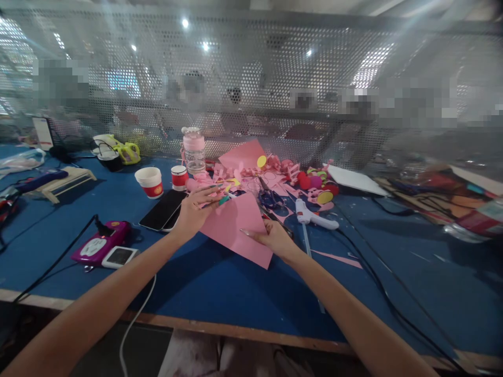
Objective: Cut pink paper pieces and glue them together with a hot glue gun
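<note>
A sheet of pink paper (238,228) is tilted above the blue table in front of me. My right hand (277,238) grips its right edge, thumb on top and the other fingers mostly hidden beneath. At the paper's upper left edge, my left hand (192,212) stretches its fingers out toward the far side, with something small and green at the tips. Whether it touches the sheet I cannot tell. Behind the sheet lie scissors with dark handles (271,199) and a heap of pink paper scraps (271,180).
A white glue gun (314,214) with its cable lies to the right. On the left are a phone (163,209), paper cups (149,182) and a purple power strip (102,243). A pink-lidded bottle (194,149) stands by the perforated metal screen (243,68).
</note>
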Motion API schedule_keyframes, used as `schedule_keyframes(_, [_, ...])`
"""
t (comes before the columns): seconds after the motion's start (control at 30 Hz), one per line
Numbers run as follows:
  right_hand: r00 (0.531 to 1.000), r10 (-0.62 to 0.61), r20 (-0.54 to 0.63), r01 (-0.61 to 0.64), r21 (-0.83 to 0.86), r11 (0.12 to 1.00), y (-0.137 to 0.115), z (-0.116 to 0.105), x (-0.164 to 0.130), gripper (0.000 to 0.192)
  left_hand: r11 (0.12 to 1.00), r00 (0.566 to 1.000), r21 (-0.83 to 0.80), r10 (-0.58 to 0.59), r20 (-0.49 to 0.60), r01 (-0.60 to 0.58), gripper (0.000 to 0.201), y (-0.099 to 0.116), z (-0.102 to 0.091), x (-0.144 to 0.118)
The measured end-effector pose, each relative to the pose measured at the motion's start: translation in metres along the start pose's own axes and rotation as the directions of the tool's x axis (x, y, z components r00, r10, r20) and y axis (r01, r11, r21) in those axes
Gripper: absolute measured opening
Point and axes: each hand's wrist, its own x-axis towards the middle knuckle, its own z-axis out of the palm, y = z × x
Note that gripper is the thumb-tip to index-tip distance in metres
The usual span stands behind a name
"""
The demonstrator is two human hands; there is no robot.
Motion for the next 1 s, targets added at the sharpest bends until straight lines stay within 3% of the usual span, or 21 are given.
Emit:
schedule_keyframes(0.07, [1.0,-0.019,-0.011,0.019,-0.017,1.0,0.002,0.0,0.001,0.038,0.995,0.997,-0.08,-0.057,0.043,0.06,0.018,0.002,0.001,0.0])
schedule_keyframes(0.13, [0.999,-0.035,-0.018,0.035,-0.036,0.999,0.003,0.0,0.002,0.038,0.992,0.997,-0.097,-0.079,0.019,0.081,0.018,0.005,0.0,0.0])
schedule_keyframes(0.27, [0.997,-0.038,-0.062,0.031,-0.105,0.994,0.002,0.002,0.001,0.039,0.989,0.975,0.1,0.125,-0.185,-0.108,0.013,0.009,-0.005,-0.001])
schedule_keyframes(0.33, [0.996,-0.025,-0.082,0.014,-0.132,0.991,0.0,0.004,0.0,0.038,0.971,0.955,0.182,0.197,-0.221,-0.158,0.012,0.01,-0.007,-0.002])
schedule_keyframes(0.5, [0.998,-0.025,-0.064,0.018,-0.119,0.993,-0.005,0.006,-0.002,0.035,0.978,0.984,0.128,0.17,-0.05,-0.163,0.011,0.011,-0.002,-0.005])
schedule_keyframes(0.6, [0.998,-0.042,-0.053,0.033,-0.156,0.987,-0.007,0.008,-0.003,0.031,0.988,0.989,0.069,0.14,-0.045,-0.137,0.007,0.014,0.003,-0.005])
schedule_keyframes(0.8, [0.996,-0.081,-0.045,0.072,-0.167,0.983,-0.004,0.009,-0.004,0.033,0.971,0.985,-0.186,-0.13,0.112,0.15,0.015,0.011,0.008,-0.005])
schedule_keyframes(1.0, [0.996,-0.077,0.047,0.082,-0.103,0.991,0.005,0.008,-0.001,0.035,0.961,0.972,-0.175,-0.192,0.134,0.214,0.018,0.009,0.009,-0.008])
